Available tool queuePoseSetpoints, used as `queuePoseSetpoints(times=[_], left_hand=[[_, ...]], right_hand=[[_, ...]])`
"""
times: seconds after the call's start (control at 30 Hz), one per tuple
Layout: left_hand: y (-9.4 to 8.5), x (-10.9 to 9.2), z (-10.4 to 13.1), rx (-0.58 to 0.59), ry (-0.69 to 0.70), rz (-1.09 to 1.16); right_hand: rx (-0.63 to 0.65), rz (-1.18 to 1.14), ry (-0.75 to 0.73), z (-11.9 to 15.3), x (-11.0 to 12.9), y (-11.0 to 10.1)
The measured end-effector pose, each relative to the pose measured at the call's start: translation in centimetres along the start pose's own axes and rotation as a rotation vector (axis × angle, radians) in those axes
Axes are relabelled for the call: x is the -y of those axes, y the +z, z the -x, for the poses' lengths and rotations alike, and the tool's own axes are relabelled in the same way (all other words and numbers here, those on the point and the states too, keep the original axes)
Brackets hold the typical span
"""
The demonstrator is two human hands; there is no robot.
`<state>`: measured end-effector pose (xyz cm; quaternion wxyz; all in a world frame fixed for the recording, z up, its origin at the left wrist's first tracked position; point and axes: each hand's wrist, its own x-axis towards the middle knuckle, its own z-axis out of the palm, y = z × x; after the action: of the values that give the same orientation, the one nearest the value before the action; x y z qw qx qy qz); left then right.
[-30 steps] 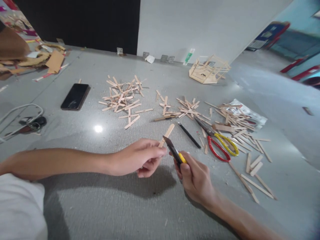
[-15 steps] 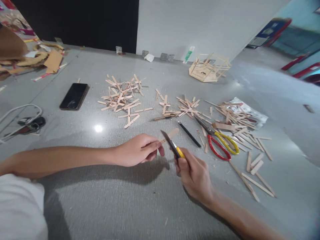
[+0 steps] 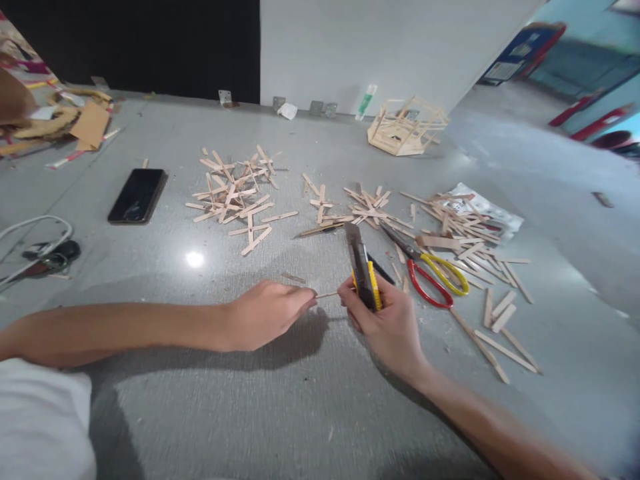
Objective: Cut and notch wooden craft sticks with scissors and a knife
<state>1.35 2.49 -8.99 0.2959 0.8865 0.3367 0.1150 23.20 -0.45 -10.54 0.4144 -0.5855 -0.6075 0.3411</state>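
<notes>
Between my two hands stretches a thin wooden stick (image 3: 329,295), seen nearly edge-on. My left hand (image 3: 273,313) is closed, pinching its left end. My right hand (image 3: 383,320) is closed round a yellow and black utility knife (image 3: 367,277), whose blade points up and away from me. The thumb and finger of that hand also meet the stick's right end. Behind the knife, a black pen-shaped tool (image 3: 383,268) is partly hidden. A thin wood sliver (image 3: 293,277) lies on the grey surface just beyond my left hand.
Scissors (image 3: 433,273) with red and yellow handles lie right of my right hand. Farther off are piles of wooden sticks (image 3: 233,193), more sticks by a plastic packet (image 3: 493,213), a stick frame (image 3: 407,130), a phone (image 3: 137,195) and a cable (image 3: 50,220).
The knife blade has come off the stick and tilted upright. My right hand has moved to the stick's end, and the stick has turned edge-on. A sliver now lies on the surface.
</notes>
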Motion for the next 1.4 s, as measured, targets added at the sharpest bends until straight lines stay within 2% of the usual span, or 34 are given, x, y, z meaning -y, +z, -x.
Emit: queuePoseSetpoints(times=[0.1,0.17,0.23,0.33,0.5,0.83,1.2,1.4], left_hand=[[1.0,1.0,0.1,-0.024,-0.032,-0.193],[1.4,1.6,0.1,-0.066,-0.094,-0.222],[1.4,2.1,0.0,-0.081,-0.139,-0.223],[1.3,2.5,-0.4,-0.056,-0.177,-0.238],[1.1,2.5,-0.9,-0.047,-0.221,-0.244],[1.8,3.3,-0.8,-0.057,-0.167,-0.296],[2.3,3.8,-0.6,-0.09,-0.142,-0.268],[2.3,4.0,-0.7,-0.067,-0.121,-0.267]], right_hand=[[-0.022,0.08,-0.005,0.2,-0.3,-0.2],[0.035,0.158,-0.02,0.6,-0.3,-0.5],[0.091,0.286,-0.083,1.0,-0.3,-0.8],[0.096,0.432,-0.202,1.7,-0.3,-1.0],[0.15,0.381,-0.324,2.2,-0.8,-0.4],[0.209,0.366,-0.322,2.3,-1.1,-0.1],[0.189,0.39,-0.345,3.3,-1.2,0.5],[0.191,0.614,-0.453,3.5,-1.7,0.9]])
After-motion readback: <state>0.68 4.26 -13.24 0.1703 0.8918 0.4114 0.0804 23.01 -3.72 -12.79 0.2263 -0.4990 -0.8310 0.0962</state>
